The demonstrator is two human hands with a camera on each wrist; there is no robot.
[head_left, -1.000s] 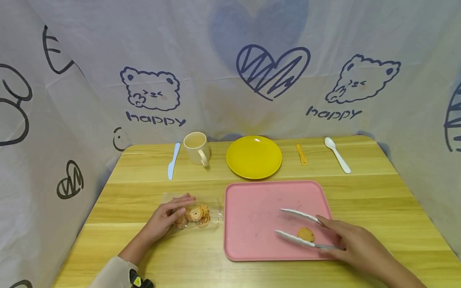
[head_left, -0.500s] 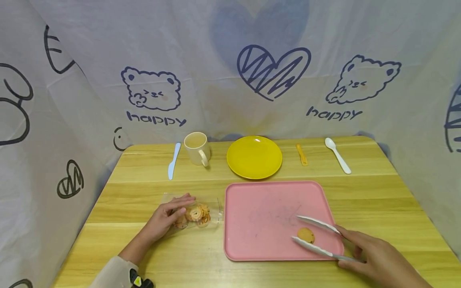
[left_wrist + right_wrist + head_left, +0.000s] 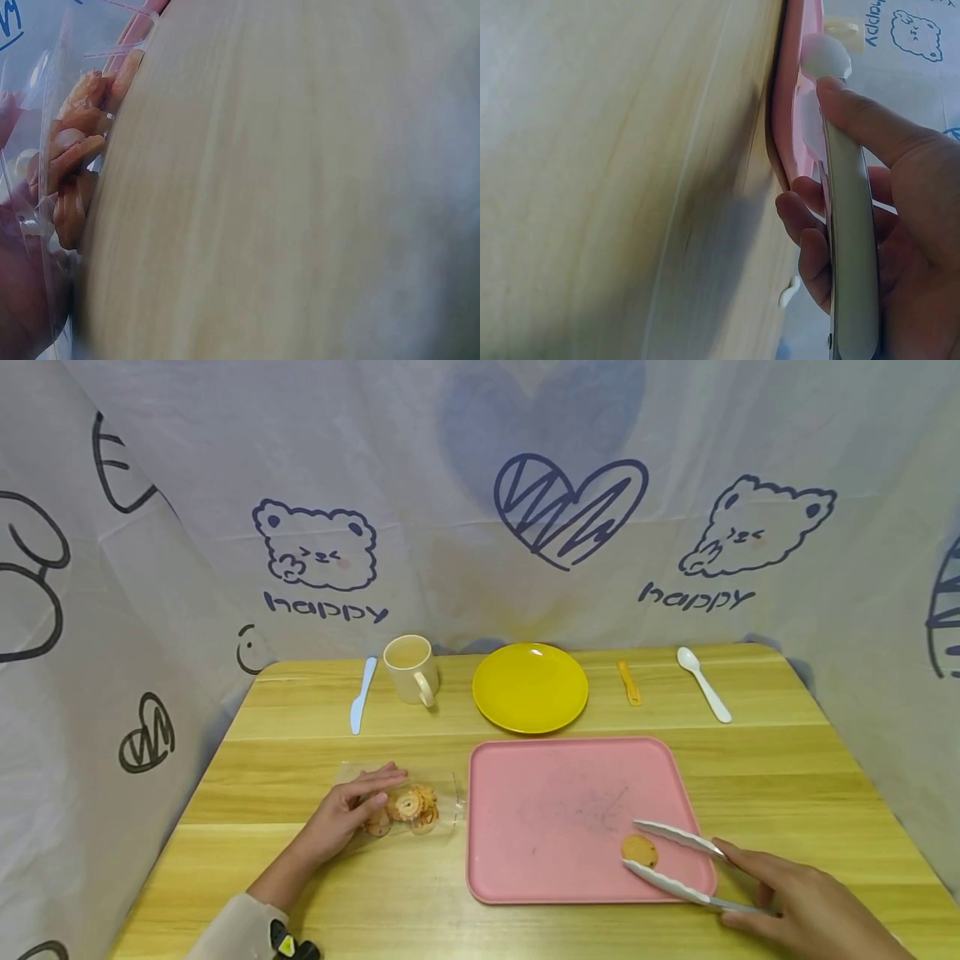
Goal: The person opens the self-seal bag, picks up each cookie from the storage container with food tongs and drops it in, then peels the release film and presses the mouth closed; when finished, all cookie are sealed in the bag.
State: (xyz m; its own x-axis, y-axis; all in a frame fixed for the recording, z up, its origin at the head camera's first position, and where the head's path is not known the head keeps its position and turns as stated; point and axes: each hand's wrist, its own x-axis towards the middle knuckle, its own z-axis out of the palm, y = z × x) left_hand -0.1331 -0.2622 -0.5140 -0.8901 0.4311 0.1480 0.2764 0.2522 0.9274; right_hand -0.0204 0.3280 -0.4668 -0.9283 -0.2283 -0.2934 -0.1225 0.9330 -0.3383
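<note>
My right hand (image 3: pixel 798 893) holds a pair of metal tongs (image 3: pixel 675 887) with pale tips, also seen edge-on as tongs (image 3: pixel 851 247) in the right wrist view. Its arms stand apart on either side of a round cookie (image 3: pixel 639 850) that lies on the pink tray (image 3: pixel 540 868); the lower tip looks close to the cookie's near edge. My left hand (image 3: pixel 348 814) rests on a clear plastic package (image 3: pixel 446 777), thumb and fingers spread. Several cookies (image 3: pixel 411 803) sit inside it, visible through the plastic as cookies (image 3: pixel 79 150) in the left wrist view.
Along the table's back edge stand a light blue knife (image 3: pixel 363 697), a cream mug (image 3: pixel 408 670), a yellow plate (image 3: pixel 529 687), a small orange utensil (image 3: pixel 629 683) and a white spoon (image 3: pixel 703 685). A printed cloth (image 3: pixel 450 568) hangs behind and beside the table.
My right hand has drawn the open tongs to the right and nearer to me, so the tips now flank the cookie. The left hand and the package have stayed put.
</note>
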